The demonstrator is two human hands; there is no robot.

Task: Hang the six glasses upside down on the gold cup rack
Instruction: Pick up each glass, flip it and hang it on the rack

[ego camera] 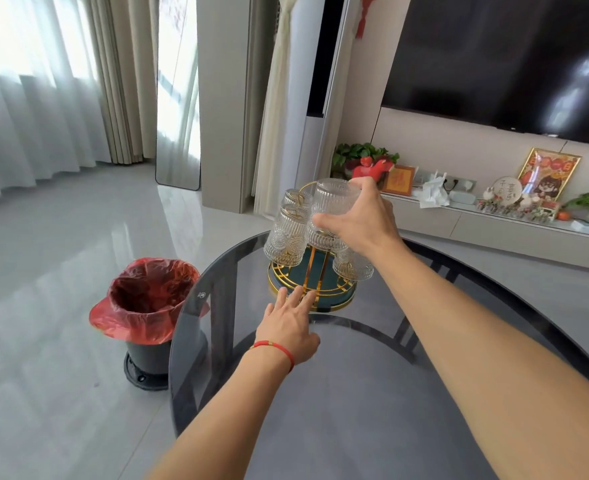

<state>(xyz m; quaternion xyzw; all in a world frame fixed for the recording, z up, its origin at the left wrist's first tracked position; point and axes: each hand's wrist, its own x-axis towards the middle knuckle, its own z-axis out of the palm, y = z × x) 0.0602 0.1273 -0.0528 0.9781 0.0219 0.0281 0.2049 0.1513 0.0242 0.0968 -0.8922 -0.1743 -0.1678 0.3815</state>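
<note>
The gold cup rack point(324, 295) with a teal round base stands on the dark glass table point(407, 393), toward its far side. Several ribbed clear glasses hang on it upside down: one at the left point(284, 242), one behind it point(294, 197), one low at the right point(353, 266). My right hand point(358, 220) is shut on another inverted glass point(334, 199) at the top of the rack. My left hand point(291, 327), a red string on its wrist, lies flat with spread fingers, fingertips touching the rack's front rim.
A black bin with a red bag point(147, 306) stands on the floor left of the table. Behind are a low TV cabinet point(493, 223) with ornaments and plants, a wall TV point(511, 64), a floor mirror point(178, 98) and curtains.
</note>
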